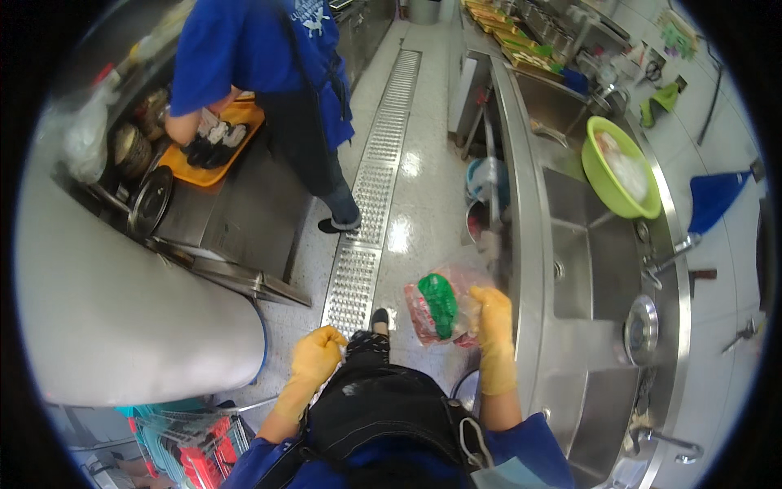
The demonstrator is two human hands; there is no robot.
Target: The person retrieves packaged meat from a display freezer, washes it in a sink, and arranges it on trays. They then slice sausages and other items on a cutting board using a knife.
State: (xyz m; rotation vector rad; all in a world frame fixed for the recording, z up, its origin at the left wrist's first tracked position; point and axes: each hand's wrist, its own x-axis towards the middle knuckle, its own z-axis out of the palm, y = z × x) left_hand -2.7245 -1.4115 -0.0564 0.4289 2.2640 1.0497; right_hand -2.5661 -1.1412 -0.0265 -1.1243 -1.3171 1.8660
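A clear plastic bag (437, 305) with green and red print and reddish contents hangs from my right hand (493, 312), which wears a yellow rubber glove and grips the bag's edge. It is held over the floor beside the steel sink counter. My left hand (317, 353), gloved alike, is curled near the left side of my black apron (382, 403); whether something small is inside its fingers cannot be made out.
A metal drain grate (366, 208) runs along the floor. At left, a person (263, 61) works over an orange tray (201, 174). A green basin (617, 168) rests on the sink counter (528, 232) at right. A red and teal cart (189, 434) stands lower left.
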